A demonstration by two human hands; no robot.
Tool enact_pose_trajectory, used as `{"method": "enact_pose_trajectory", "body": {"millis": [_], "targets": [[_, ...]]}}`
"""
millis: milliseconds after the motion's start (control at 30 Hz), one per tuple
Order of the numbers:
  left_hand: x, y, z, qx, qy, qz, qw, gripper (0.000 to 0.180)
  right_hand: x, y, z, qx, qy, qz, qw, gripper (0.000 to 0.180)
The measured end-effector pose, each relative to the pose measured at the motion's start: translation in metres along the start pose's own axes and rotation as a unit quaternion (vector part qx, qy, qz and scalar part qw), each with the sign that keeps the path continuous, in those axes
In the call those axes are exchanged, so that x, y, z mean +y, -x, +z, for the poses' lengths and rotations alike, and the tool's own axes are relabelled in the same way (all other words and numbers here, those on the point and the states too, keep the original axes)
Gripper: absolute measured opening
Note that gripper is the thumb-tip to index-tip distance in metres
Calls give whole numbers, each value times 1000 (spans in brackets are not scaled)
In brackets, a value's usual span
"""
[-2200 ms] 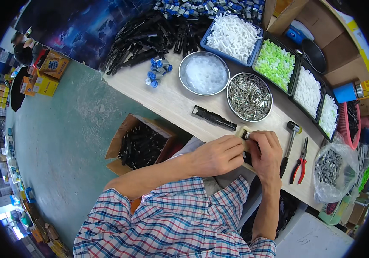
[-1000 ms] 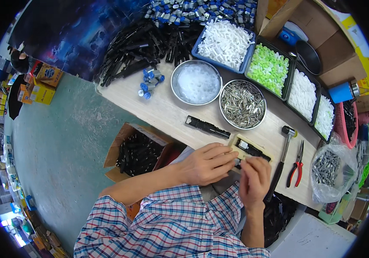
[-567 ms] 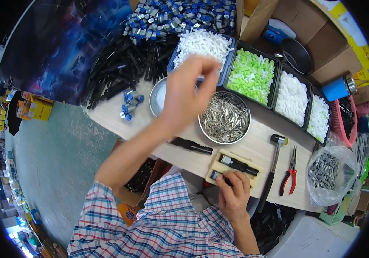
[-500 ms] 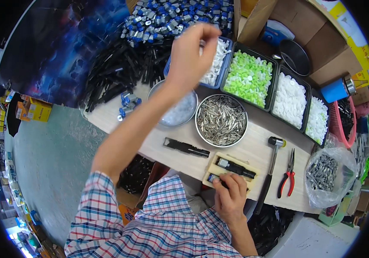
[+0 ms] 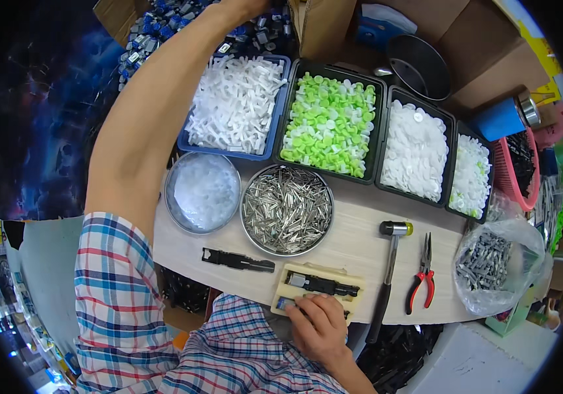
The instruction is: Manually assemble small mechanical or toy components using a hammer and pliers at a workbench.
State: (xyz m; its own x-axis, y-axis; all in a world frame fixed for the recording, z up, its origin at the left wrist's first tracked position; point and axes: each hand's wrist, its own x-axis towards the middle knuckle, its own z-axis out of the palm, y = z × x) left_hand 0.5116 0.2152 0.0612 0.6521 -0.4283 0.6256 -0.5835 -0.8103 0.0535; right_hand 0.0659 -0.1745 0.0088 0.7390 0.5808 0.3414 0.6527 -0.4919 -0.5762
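The left hand [image 5: 245,6] is cut off by the top edge of the frame, so whether it is spread or closed cannot be told; only its bare forearm shows, stretching up the left-centre over a heap of small blue and grey parts [image 5: 163,33] at the upper left, which it partly hides. The right hand [image 5: 321,322], low in the frame just right of centre, lies with its fingers curled down and close together on the near edge of a pale cream jig block [image 5: 291,289], covering the block's lower right. A black moulded part [image 5: 321,284] sits in the block's upper groove, and a second one [image 5: 237,261] lies loose on the pale wooden bench to its left. Above them a round metal pan of shiny pins [image 5: 287,209] stands beside a round pan of cloudy translucent pieces [image 5: 202,192]. Further up, a blue tray holds white plastic pieces [image 5: 235,105] and a black tray holds light green caps [image 5: 331,121]. A hammer [image 5: 386,276] and red-handled pliers [image 5: 423,276] lie at the right.
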Motion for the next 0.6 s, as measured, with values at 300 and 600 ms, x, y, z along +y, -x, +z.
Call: {"method": "enact_pose_trajectory", "body": {"millis": [300,600], "targets": [[24,4,-12,59,-57,97,992,20,1,1,0,-12,8,11,1000,37],[32,7,-4,-3,-93,-101,990,18,-1,0,0,-12,12,22,1000,38]]}}
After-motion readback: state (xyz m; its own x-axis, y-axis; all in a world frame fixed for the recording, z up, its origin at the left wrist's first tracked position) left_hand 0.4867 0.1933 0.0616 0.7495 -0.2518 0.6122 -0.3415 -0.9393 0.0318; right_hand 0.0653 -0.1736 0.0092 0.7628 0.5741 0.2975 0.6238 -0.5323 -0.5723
